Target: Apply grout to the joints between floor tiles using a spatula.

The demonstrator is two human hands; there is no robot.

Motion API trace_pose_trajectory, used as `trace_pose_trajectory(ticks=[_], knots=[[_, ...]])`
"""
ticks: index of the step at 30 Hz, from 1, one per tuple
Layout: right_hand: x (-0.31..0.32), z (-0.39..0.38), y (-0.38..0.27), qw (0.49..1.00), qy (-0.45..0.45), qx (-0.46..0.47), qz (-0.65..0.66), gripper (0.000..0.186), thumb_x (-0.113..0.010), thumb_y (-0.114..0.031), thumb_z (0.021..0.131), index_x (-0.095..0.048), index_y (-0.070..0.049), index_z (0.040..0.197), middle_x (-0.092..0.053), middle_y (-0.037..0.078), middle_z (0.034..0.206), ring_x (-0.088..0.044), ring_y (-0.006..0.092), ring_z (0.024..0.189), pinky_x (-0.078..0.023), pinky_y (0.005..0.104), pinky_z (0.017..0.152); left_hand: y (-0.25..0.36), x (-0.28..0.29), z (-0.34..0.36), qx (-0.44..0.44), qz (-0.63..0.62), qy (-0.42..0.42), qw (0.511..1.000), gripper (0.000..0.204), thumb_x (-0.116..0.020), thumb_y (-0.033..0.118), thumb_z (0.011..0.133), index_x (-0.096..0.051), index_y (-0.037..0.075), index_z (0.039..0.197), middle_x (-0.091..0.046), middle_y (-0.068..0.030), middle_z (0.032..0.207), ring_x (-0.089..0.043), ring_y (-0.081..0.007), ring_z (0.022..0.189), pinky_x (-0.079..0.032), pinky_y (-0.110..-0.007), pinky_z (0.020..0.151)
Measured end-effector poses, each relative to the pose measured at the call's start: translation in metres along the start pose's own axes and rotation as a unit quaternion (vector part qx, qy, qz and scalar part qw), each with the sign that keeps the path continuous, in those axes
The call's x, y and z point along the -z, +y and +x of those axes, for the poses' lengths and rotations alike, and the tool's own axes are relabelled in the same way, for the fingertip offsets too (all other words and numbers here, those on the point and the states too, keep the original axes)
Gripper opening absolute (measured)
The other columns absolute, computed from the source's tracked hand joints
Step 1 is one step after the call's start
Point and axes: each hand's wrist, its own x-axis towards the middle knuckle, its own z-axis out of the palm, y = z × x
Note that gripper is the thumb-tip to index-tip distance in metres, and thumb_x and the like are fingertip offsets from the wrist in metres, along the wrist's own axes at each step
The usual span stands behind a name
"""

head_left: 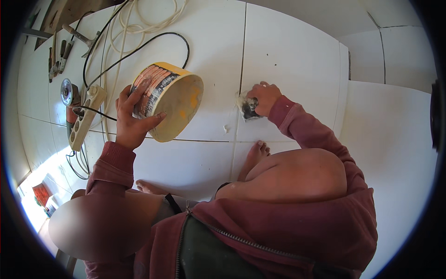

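My left hand [132, 116] is closed on the rim of a yellow bucket [179, 104], thumb inside and fingers on its labelled outer wall. The bucket is held tilted, its mouth turned toward me and to the right, and pale and yellow residue coats its inside. My right hand [265, 98] grips a flat dark spreader [249, 108] smeared with whitish paste. That spreader is against the white tiled floor [292, 56], over a joint between tiles. A small white lump of paste [226, 128] lies just left of it and nearer to me.
At left are an angle grinder [69, 100], a power strip [86, 118] and looped cables [134, 28]. Farther back lie a trowel [82, 37] and several hand tools [60, 58]. My bare foot [255, 156] is close to the joint. A raised tiled ledge [385, 125] runs along the right.
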Motion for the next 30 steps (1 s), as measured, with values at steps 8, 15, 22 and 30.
trace_pose_trajectory(ticks=[8,15,22,30], knots=[[0.004,-0.005,-0.002,0.998,-0.007,-0.017,-0.063,0.032,-0.053,-0.008,0.059,-0.065,-0.017,0.088,-0.057,0.006,0.090,-0.051,0.0287,0.092,-0.043,0.0378,0.075,-0.002,0.003,0.000,0.009,-0.006,-0.001,1.000,0.073,-0.078,0.016,0.052,-0.051,0.016,0.121,-0.038,-0.0135,0.118,-0.034,-0.0289,0.111,-0.033,-0.038,0.095],[0.005,0.026,0.017,0.974,0.060,-0.063,0.209,0.031,-0.051,-0.010,0.063,-0.063,-0.014,0.092,-0.058,0.011,0.090,-0.053,0.0324,0.091,-0.045,0.0395,0.078,0.001,0.003,-0.001,-0.007,0.028,-0.002,1.000,0.075,-0.077,0.016,0.052,-0.050,0.017,0.122,-0.039,-0.0125,0.118,-0.034,-0.0283,0.109,-0.033,-0.037,0.095],[-0.046,-0.038,-0.051,0.952,-0.277,0.085,0.094,0.036,-0.054,-0.014,0.057,-0.063,-0.012,0.093,-0.060,0.015,0.094,-0.054,0.0342,0.091,-0.044,0.0391,0.080,-0.006,0.002,0.003,0.000,0.019,-0.001,1.000,0.075,-0.077,0.014,0.053,-0.049,0.016,0.122,-0.039,-0.0118,0.118,-0.033,-0.0276,0.111,-0.033,-0.037,0.095],[0.001,0.018,0.009,0.988,0.102,0.050,0.102,0.031,-0.053,-0.004,0.055,-0.064,-0.013,0.083,-0.058,0.008,0.084,-0.052,0.0295,0.089,-0.041,0.0379,0.079,-0.003,0.002,0.003,0.003,-0.030,-0.002,1.000,0.075,-0.077,0.013,0.053,-0.049,0.015,0.122,-0.037,-0.0127,0.119,-0.033,-0.0277,0.112,-0.033,-0.037,0.096]])
